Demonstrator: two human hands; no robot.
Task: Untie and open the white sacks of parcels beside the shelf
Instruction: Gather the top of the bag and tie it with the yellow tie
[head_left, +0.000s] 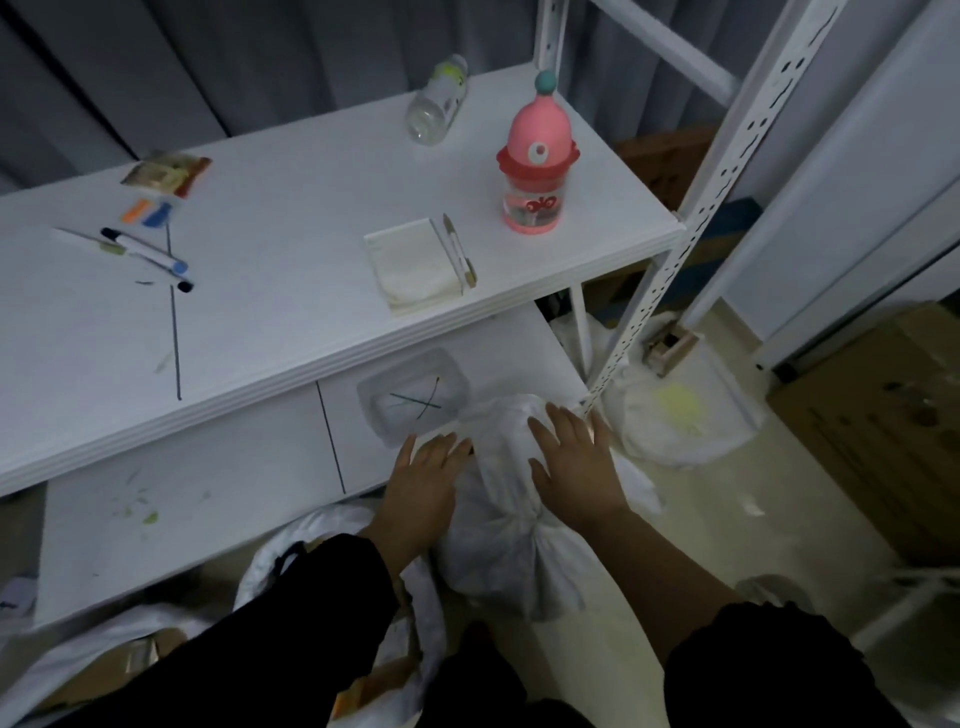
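Note:
A white sack (506, 551) stands on the floor against the front corner of the white shelf (311, 332), its top bunched at a neck around mid-height. My left hand (423, 478) lies flat against the sack's left side, fingers straight. My right hand (574, 457) rests on the sack's upper fabric with fingers spread. A second white sack (675, 415), marked with a yellow patch, sits on the floor behind the shelf post. Another white sack (332, 525) lies open at the lower left with cardboard parcels (124, 665) showing inside.
A clear plastic tray (447, 384) holding thin ties sits on the lower shelf beside the sack. The upper shelf carries a pink bottle (535, 171), a clear bottle (436, 101), a folded cloth (413, 265) and pens (148, 254). Cardboard boxes (883, 415) stand at right.

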